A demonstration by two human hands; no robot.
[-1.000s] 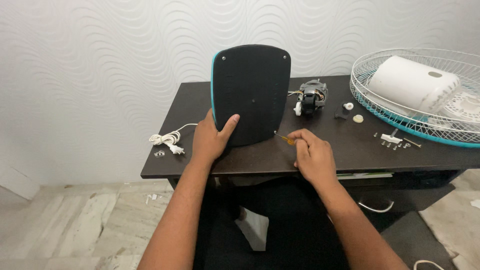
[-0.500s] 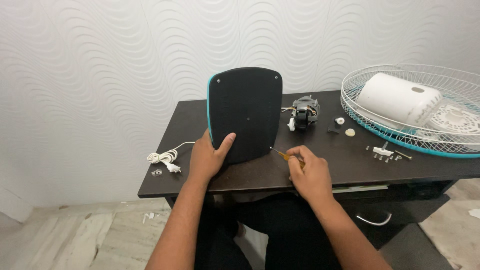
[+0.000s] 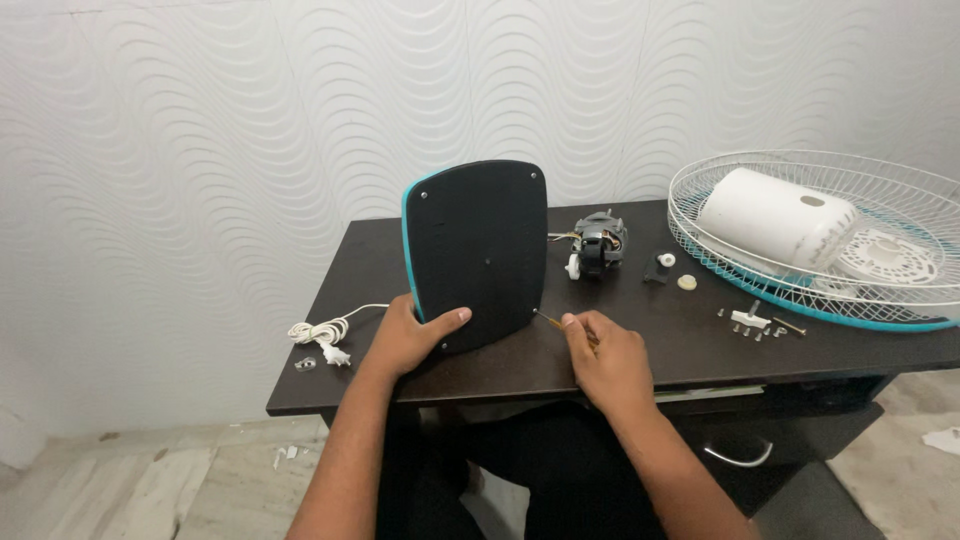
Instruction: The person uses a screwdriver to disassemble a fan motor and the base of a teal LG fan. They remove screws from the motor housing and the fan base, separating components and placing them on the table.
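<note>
Head view: left hand [image 3: 405, 338] fingers clasping matte black rounded base [image 3: 478, 255], right hand [image 3: 608, 362] pinching slim screwdriver [image 3: 562, 327].

A dark table [image 3: 690, 345] stands against a white wall with a wavy pattern [image 3: 200, 150]. Just past the grip, toward the wall, sits a small electric motor [image 3: 598, 243] with wires. To the right of it lie a small black part [image 3: 659, 268] and a pale round cap [image 3: 687, 283], close together. Further right and nearer the front edge lies a cluster of screws and small metal bits [image 3: 756, 322]. Well to the right of the grip, a white wire fan guard [image 3: 900, 300] with a teal rim lies flat, with a white rounded cover [image 3: 775, 218] resting in it. Far left on the table, a coiled white cord with a plug [image 3: 322, 333] lies beside a small metal piece [image 3: 306, 363]. Below is a pale tiled floor [image 3: 150, 490].
</note>
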